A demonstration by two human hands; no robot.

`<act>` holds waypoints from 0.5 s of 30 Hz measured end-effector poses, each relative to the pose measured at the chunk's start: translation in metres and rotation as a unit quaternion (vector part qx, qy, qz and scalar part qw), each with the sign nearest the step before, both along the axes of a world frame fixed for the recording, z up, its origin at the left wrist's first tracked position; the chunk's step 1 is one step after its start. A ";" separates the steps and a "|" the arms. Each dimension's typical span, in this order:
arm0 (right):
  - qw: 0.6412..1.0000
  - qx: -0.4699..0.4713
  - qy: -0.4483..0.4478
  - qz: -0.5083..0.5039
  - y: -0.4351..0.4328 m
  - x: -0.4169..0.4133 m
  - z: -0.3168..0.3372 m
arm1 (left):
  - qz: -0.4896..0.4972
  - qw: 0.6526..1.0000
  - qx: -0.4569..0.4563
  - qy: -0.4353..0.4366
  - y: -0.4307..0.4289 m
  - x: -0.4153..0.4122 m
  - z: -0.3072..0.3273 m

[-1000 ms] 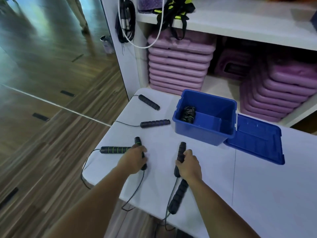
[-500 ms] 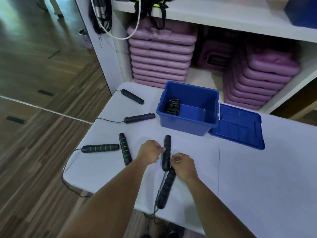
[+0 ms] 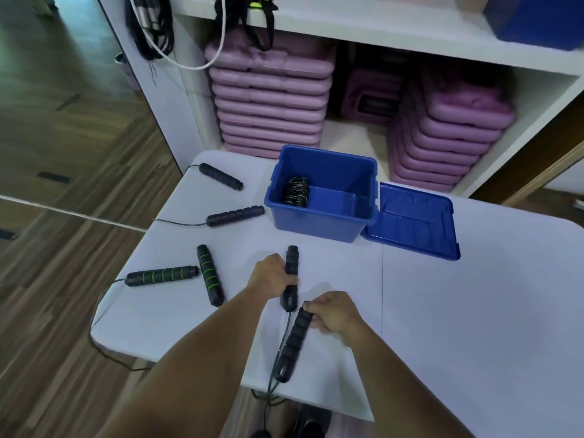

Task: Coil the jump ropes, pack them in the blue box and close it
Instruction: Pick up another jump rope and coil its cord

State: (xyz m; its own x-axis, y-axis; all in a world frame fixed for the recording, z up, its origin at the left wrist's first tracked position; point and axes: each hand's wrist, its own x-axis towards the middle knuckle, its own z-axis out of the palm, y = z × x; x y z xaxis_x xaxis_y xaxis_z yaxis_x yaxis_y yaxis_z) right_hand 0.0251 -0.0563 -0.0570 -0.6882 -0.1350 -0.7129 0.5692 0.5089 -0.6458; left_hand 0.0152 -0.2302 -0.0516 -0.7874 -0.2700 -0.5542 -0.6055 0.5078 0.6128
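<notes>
The blue box (image 3: pixel 319 222) stands open on the white table (image 3: pixel 474 311), with one coiled rope (image 3: pixel 296 191) inside at its left. Its lid (image 3: pixel 410 222) lies flat to the right. My left hand (image 3: pixel 271 275) grips a black jump rope handle (image 3: pixel 291 259) that points toward the box. My right hand (image 3: pixel 336 312) pinches the top end of the second black handle (image 3: pixel 292 346), which lies slanted toward the table's near edge. Their cord hangs over that edge.
Two green-striped handles (image 3: pixel 162 275) (image 3: pixel 209 275) lie at the table's left. Two more black handles (image 3: pixel 235 215) (image 3: pixel 221 176) lie farther back, cords trailing off the left edge. Stacks of purple step platforms (image 3: pixel 271 99) fill the white shelf behind.
My left hand let go of the green-striped handle and moved right onto the upper black handle. My right hand slid down to the lower black handle. The view shifted right.
</notes>
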 end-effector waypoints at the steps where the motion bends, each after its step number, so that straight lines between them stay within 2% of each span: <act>1: 0.999 -0.025 -0.009 -0.028 0.002 0.001 0.002 | -0.005 1.000 0.002 0.000 0.000 0.000 0.002; 3: 0.994 -0.076 -0.014 -0.072 0.004 0.003 0.012 | 0.007 0.999 0.042 0.007 -0.004 0.003 0.007; 7: 0.979 -0.146 0.024 -0.137 0.001 -0.001 0.036 | 0.034 0.982 0.185 0.031 -0.014 0.018 0.033; 10: 0.965 -0.192 0.061 -0.166 -0.005 -0.006 0.063 | 0.020 0.971 0.230 0.063 -0.016 0.031 0.061; 15: 0.942 -0.247 0.131 -0.186 -0.016 -0.017 0.117 | 0.060 0.944 0.299 0.127 -0.010 0.051 0.096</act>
State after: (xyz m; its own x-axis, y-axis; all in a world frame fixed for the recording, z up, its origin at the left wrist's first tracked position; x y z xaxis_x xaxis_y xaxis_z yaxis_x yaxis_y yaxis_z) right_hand 0.0084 -0.0719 0.0596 -0.8969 -0.1206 -0.4255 0.4370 -0.0934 -0.8946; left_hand 0.0666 -0.2402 0.0442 -0.8987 -0.0643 -0.4338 -0.4322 -0.0384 0.9010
